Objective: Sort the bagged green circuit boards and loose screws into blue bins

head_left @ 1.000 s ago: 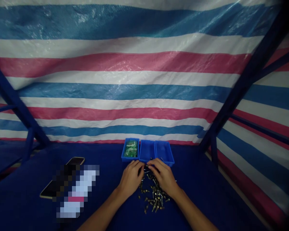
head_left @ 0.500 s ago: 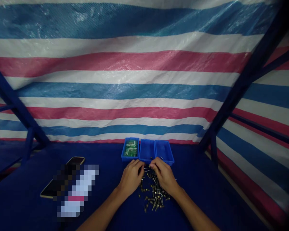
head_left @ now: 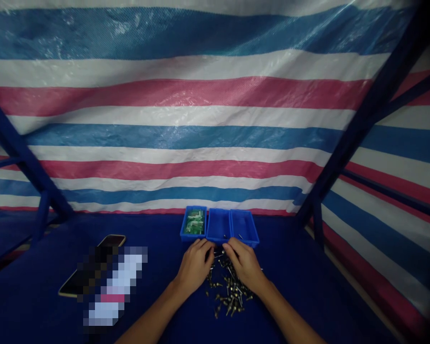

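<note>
Metal pins (head_left: 232, 292) heaped on blue cloth (head_left: 308, 306) by the curled left hand (head_left: 194, 266) and right hand (head_left: 245, 264), any grip hidden.

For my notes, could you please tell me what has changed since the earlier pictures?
The right hand has eased slightly back from the blue bins, toward the person; the left hand barely moved. Nothing is visibly taken or released. The small metal pins and the circuit board look unchanged.
</note>
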`<state>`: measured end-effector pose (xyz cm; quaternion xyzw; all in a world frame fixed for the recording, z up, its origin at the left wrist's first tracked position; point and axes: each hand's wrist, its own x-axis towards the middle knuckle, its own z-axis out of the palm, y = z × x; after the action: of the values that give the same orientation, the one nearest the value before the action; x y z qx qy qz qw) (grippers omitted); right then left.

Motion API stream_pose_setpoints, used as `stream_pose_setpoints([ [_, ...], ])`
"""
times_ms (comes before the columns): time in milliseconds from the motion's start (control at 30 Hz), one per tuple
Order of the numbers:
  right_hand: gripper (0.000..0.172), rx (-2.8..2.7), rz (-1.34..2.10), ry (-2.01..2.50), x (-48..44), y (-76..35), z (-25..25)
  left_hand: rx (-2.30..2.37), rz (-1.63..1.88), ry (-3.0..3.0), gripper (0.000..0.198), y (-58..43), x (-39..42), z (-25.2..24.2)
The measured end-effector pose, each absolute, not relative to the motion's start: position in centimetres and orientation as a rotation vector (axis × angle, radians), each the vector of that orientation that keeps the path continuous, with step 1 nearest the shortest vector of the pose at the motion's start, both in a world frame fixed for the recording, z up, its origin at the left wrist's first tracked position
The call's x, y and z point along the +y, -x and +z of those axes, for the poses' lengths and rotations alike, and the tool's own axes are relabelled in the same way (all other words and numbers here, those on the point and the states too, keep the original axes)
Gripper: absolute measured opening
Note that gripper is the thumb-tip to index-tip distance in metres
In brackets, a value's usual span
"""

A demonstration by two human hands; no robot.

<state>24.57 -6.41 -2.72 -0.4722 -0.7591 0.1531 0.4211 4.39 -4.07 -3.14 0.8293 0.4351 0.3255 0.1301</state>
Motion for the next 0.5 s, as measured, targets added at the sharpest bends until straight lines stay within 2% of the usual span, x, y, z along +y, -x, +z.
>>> stream_pose_setpoints([
  [233, 0.021, -1.852, 0.444, 1.113, -6.47, -24.50, -1.92, 1.270, 0.949, -2.407, 0.023, -4.49, -3.93, -3.27],
  [500, 0.022, -1.746, 0.587, 1.100, -6.14, -24.35, -2.19, 1.266, 0.937, -2.400, 0.025, -4.38, -4.06, -3.06],
])
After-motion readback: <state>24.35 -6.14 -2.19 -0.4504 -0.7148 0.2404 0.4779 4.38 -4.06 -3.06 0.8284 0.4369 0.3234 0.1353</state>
